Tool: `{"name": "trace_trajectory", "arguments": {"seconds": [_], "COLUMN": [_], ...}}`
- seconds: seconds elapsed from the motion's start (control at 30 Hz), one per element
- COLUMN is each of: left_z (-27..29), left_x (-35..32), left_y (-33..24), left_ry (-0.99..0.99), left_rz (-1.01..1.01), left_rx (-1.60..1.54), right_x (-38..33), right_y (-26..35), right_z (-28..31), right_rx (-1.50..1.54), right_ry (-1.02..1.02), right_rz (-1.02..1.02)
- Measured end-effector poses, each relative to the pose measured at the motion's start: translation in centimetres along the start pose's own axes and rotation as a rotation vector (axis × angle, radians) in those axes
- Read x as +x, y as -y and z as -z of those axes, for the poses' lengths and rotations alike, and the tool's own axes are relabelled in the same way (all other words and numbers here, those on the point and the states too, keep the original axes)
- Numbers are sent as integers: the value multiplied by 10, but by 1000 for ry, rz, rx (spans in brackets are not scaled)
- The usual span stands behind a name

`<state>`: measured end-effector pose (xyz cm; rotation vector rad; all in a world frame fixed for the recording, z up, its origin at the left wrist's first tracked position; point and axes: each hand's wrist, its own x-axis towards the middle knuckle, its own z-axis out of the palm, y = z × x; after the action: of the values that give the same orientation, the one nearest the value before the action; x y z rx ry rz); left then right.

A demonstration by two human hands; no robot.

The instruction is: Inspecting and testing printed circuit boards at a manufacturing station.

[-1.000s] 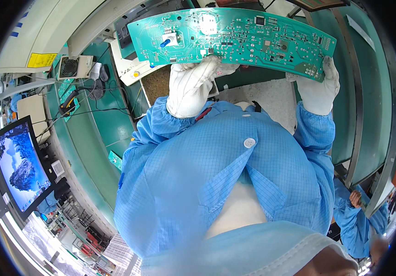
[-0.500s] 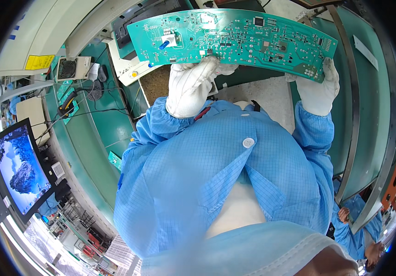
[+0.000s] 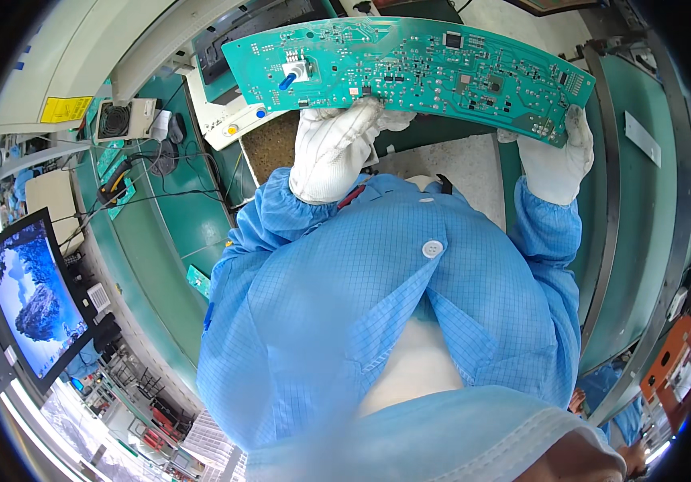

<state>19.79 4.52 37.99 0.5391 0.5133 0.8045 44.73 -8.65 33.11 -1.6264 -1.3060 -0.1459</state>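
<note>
A long green circuit board [image 3: 409,76] is held up in front of me, its face full of small soldered parts. Toward its left end stands a white component with a blue shaft [image 3: 288,79]. My left hand [image 3: 331,153], in a white glove, grips the lower edge left of the middle, thumb on the face and the other fingers mostly behind. At the lower right corner my right hand [image 3: 558,161], gloved the same way, pinches the board with the thumb in front. Most of the right fingers are hidden behind the board.
Behind the board lies a dark fixture [image 3: 237,48] beside a pale panel with yellow and blue buttons [image 3: 237,130]. Cables and a small fan [image 3: 116,120] rest on the green bench at left. A monitor [image 3: 38,297] stands lower left. Metal rails [image 3: 612,201] run along the right.
The board has tilted slightly, and the bright glare on its top has faded. Both hands keep their grip. At lower right, another person has shifted farther down in view.
</note>
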Motion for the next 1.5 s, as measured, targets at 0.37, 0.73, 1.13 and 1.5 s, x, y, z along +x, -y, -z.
{"name": "trace_trajectory", "arguments": {"seconds": [0.37,0.73,1.13,1.5], "left_z": [37,29,86,147], "left_x": [11,4,27,50], "left_y": [5,-12,-33,-32], "left_ry": [423,208,91,110], "left_rz": [-156,-242,416,406], "left_rx": [109,587,-651,-626], "right_x": [-4,13,3,5], "right_y": [-5,28,53,94], "right_z": [-10,-18,-41,-65], "right_rx": [6,8,-130,-208], "right_ry": [-79,13,14,-76], "right_rz": [-88,-195,-379,-261]}}
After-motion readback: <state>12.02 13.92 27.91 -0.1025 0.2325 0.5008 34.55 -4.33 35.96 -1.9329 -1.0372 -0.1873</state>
